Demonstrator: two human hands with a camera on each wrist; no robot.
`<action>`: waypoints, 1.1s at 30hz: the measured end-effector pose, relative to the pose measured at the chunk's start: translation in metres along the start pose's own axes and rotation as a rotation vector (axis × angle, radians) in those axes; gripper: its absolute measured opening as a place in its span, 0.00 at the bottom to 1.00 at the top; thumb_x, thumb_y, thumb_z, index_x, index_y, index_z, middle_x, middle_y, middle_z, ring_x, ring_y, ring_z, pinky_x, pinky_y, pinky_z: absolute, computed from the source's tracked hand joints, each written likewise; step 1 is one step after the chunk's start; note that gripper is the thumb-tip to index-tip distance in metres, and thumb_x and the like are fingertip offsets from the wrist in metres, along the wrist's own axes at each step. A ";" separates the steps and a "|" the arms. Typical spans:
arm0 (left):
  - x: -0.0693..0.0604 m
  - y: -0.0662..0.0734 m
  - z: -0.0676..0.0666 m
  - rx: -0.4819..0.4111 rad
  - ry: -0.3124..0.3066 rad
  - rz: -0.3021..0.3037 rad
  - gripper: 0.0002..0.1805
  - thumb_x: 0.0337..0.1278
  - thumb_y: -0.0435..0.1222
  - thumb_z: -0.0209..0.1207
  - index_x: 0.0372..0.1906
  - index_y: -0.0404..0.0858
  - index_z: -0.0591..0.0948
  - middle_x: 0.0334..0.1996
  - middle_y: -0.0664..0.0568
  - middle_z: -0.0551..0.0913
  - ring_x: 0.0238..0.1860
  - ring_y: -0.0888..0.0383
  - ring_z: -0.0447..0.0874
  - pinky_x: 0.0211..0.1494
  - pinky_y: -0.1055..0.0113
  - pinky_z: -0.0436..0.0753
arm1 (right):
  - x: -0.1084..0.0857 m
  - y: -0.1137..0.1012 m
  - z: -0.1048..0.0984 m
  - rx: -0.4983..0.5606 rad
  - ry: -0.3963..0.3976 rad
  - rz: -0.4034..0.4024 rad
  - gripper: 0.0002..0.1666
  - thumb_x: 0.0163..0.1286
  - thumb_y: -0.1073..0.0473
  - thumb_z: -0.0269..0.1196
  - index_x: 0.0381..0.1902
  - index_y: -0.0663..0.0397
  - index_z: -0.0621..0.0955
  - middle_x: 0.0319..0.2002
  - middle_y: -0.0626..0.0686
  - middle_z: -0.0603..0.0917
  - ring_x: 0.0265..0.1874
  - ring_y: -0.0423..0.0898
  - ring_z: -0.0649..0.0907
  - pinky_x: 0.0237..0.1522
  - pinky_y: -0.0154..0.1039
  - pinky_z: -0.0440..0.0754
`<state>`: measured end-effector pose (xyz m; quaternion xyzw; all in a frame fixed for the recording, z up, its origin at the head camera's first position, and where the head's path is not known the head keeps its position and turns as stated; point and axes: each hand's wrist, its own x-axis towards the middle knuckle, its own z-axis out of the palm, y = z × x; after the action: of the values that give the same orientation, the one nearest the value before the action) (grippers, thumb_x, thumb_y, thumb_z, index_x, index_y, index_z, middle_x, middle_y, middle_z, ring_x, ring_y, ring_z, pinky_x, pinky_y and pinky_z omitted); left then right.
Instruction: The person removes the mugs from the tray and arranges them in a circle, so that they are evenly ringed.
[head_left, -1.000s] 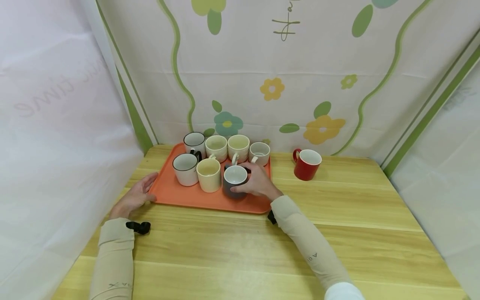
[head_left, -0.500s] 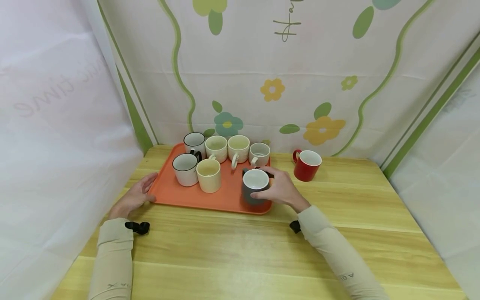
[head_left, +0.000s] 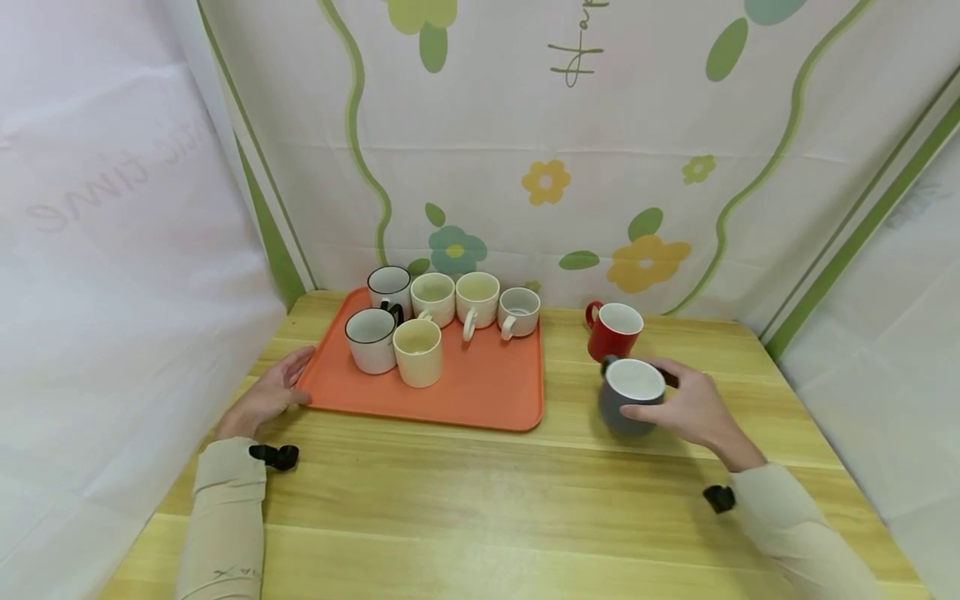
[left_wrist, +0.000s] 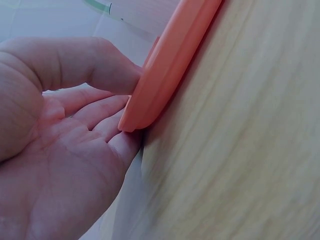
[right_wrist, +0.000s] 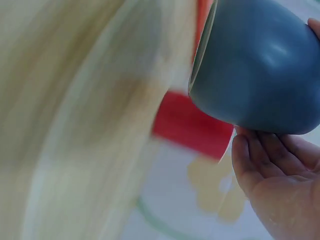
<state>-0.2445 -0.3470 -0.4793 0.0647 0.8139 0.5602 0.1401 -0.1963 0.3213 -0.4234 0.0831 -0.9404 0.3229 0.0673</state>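
Sitting inside right grip: grey mug.

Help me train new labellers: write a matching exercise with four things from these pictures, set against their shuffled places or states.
Things
1. Dark grey rounded mug, white inside
2. Red cylindrical mug, white inside
3. Flat orange rectangular tray
4. Small round white mug

Places or states
A. At the right end of the tray's back row
B. Upright on the wood-grain table, gripped by no hand
C. In the grip of the right hand
D. Under six mugs, its edge touched by the left hand

Pairs: 1-C, 2-B, 3-D, 4-A
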 end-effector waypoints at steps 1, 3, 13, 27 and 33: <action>0.000 0.000 0.000 -0.001 0.001 0.001 0.59 0.56 0.19 0.60 0.87 0.35 0.39 0.87 0.36 0.39 0.86 0.32 0.37 0.58 0.87 0.70 | -0.003 0.008 -0.007 -0.020 0.003 0.017 0.50 0.47 0.37 0.85 0.66 0.51 0.82 0.57 0.59 0.89 0.56 0.60 0.87 0.46 0.40 0.81; -0.001 0.000 0.000 -0.004 0.001 0.002 0.58 0.56 0.19 0.60 0.87 0.34 0.39 0.87 0.36 0.39 0.86 0.32 0.37 0.58 0.87 0.71 | -0.008 0.024 -0.019 -0.059 0.016 0.047 0.50 0.48 0.36 0.84 0.65 0.53 0.82 0.56 0.61 0.89 0.55 0.61 0.86 0.43 0.36 0.79; 0.001 0.000 0.000 0.000 0.002 -0.006 0.58 0.57 0.19 0.60 0.87 0.34 0.39 0.87 0.36 0.38 0.86 0.32 0.37 0.58 0.86 0.70 | 0.016 0.083 -0.051 -0.138 0.114 0.146 0.54 0.54 0.31 0.79 0.68 0.61 0.79 0.55 0.68 0.86 0.50 0.62 0.84 0.38 0.39 0.76; -0.001 -0.001 0.000 0.058 0.014 -0.019 0.57 0.57 0.19 0.59 0.87 0.34 0.40 0.87 0.37 0.39 0.86 0.32 0.38 0.59 0.85 0.69 | 0.074 0.101 -0.030 0.007 0.239 0.227 0.52 0.57 0.31 0.77 0.69 0.59 0.79 0.58 0.66 0.84 0.51 0.54 0.82 0.42 0.34 0.75; -0.001 0.000 0.001 0.030 0.007 0.007 0.57 0.57 0.18 0.59 0.86 0.33 0.39 0.87 0.35 0.39 0.86 0.31 0.38 0.57 0.86 0.70 | 0.089 0.108 -0.021 0.010 0.243 0.222 0.50 0.58 0.33 0.77 0.67 0.61 0.79 0.56 0.68 0.85 0.53 0.60 0.83 0.44 0.39 0.75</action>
<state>-0.2437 -0.3466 -0.4797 0.0677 0.8223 0.5488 0.1341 -0.3034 0.4083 -0.4550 -0.0606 -0.9271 0.3408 0.1439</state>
